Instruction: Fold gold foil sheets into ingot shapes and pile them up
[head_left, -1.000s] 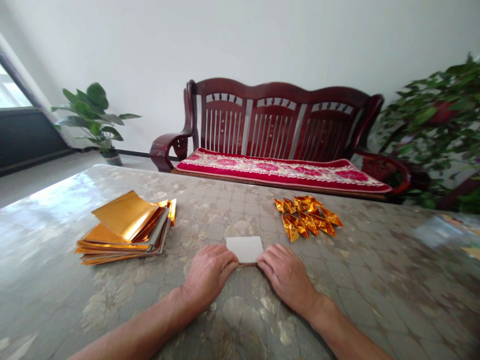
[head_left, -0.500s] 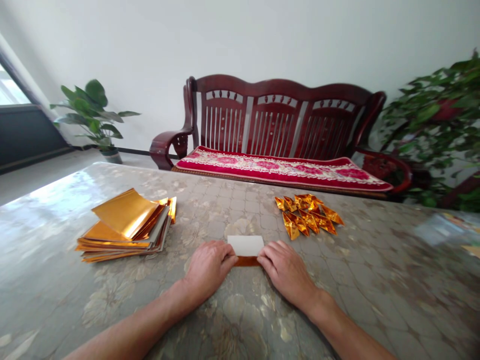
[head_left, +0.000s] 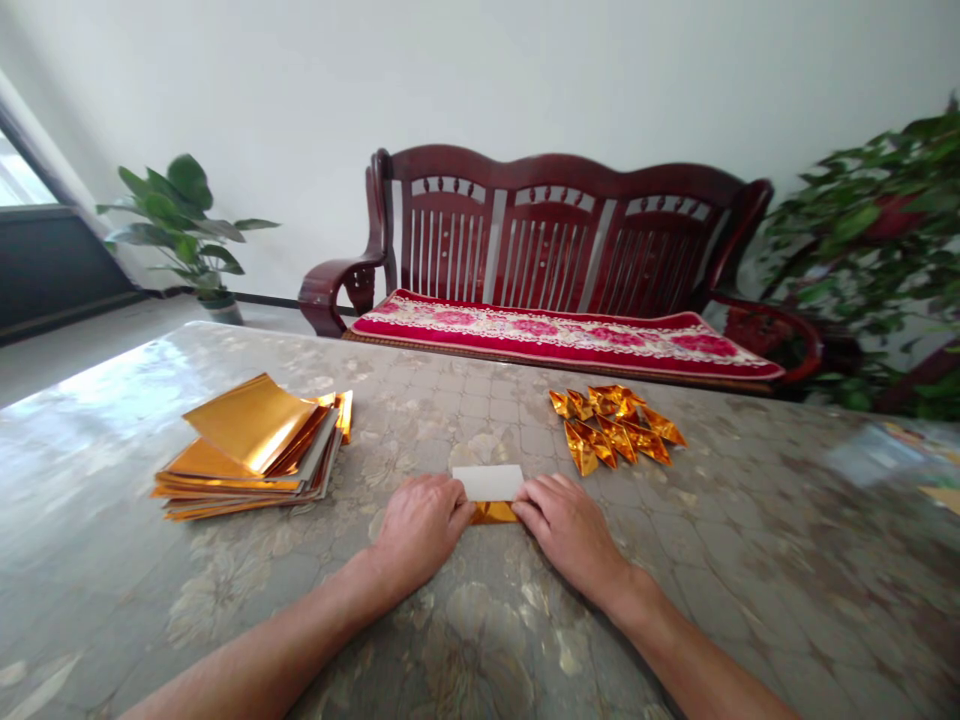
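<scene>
A white-backed sheet of gold foil, its near edge folded up into a shiny gold band, lies on the marble-patterned tabletop, held at both ends between the left hand and the right hand, fingers gently curled and forearms angled inward. A stack of gold foil sheets sits to the left and a cluster of folded gold pieces ahead, before a dark red wooden bench with a red floral cushion, flanked by potted plants.

Left hand, right hand, palms down, fingertips facing, bare forearms angled inward
</scene>
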